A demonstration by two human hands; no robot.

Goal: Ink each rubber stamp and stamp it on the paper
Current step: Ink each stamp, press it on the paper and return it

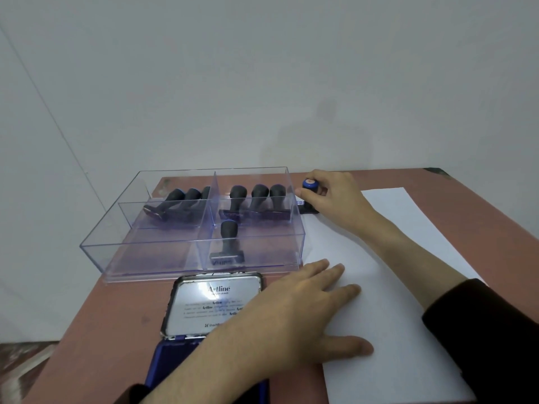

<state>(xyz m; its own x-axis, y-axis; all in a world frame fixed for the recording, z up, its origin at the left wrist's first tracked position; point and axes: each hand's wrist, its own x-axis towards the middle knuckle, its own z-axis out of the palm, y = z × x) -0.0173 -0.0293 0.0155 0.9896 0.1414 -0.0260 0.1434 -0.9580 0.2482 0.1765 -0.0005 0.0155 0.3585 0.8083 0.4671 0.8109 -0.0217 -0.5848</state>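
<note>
A white sheet of paper [408, 287] lies on the reddish table [110, 310]. My right hand [335, 196] grips a black rubber stamp with a blue top [309, 184] and holds it upright on the paper's far left corner, next to the clear box. My left hand [306, 313] rests flat on the paper's left edge with fingers spread. The open ink pad [163, 363] lies near me, its shiny lid [213, 304] tipped back; my left forearm covers part of the blue pad.
A clear plastic divided box [192, 223] stands left of the paper and holds several black stamps [230, 243], some lying down, some upright. A pale wall rises behind the table. The table's left edge drops off to a patterned floor.
</note>
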